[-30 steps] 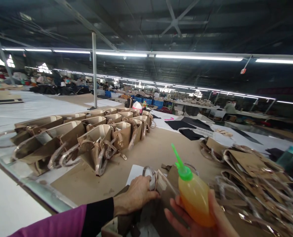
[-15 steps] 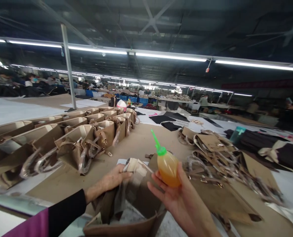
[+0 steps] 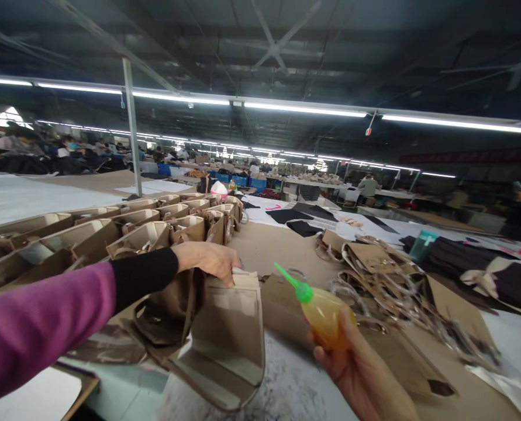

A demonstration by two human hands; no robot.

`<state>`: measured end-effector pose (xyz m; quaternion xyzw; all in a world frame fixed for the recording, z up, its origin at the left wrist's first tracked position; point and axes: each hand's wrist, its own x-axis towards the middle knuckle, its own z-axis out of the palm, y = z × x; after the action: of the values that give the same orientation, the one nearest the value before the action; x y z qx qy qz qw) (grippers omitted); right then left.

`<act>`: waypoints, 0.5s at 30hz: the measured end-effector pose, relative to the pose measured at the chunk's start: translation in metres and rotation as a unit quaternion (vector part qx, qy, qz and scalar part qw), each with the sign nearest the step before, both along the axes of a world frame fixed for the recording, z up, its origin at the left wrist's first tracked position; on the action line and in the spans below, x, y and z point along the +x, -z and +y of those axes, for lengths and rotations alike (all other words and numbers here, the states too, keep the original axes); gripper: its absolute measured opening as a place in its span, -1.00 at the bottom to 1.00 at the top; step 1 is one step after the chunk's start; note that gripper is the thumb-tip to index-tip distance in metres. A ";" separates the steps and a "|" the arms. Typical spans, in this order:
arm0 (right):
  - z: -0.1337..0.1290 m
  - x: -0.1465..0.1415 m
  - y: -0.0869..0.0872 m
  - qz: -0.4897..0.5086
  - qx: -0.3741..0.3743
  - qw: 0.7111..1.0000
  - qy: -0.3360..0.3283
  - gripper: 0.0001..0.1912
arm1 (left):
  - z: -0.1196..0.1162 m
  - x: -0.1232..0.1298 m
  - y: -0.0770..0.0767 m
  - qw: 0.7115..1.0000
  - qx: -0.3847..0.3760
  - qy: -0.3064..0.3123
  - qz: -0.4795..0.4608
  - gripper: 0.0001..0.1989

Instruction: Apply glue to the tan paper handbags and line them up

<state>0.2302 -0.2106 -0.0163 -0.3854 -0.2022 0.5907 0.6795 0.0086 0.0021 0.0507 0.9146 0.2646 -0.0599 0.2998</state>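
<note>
My left hand [image 3: 211,261] grips the upper edge of an open brown bag [image 3: 234,327], fingers closed over its pale lining. The bag is tilted, and its opening faces me. In my right hand [image 3: 352,356] is a squeeze bottle [image 3: 325,318] of orange-yellow liquid, my fingers wrapped round it. Its green nozzle points up and to the left, to the right of the bag. Rows of open brown bags [image 3: 89,237] stand on the left. A heap of brown bags [image 3: 378,263] with plastic-wrapped handles lies on the right.
Black flat pieces [image 3: 289,215] lie on the white sheet further back. A teal cup [image 3: 422,244] stands beside dark cloth [image 3: 457,263] at the right. A metal post [image 3: 132,128] rises at the back left. People are at work in the distance.
My left hand has risen, and the bag has turned so that its inside shows more. The bottle has moved right and slightly down, tilting further left, with my right fingers now closed round it.
</note>
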 end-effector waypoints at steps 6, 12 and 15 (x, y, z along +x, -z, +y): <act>-0.003 0.020 0.008 -0.261 0.012 0.961 0.094 -0.31 | -0.011 0.012 0.017 0.995 0.034 0.009 0.094 -0.89; 0.007 0.024 0.024 -0.352 0.050 0.926 0.125 -0.36 | 0.008 0.012 0.042 0.999 0.000 -0.013 0.053 -0.81; 0.016 0.026 0.028 -0.406 0.053 0.902 0.137 -0.37 | 0.014 0.009 0.047 0.999 -0.014 -0.028 0.040 -0.73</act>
<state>0.2563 -0.1945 -0.0438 -0.5791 -0.4370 0.2721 0.6322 0.0175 0.0157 0.0032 0.8995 0.3012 -0.0918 0.3030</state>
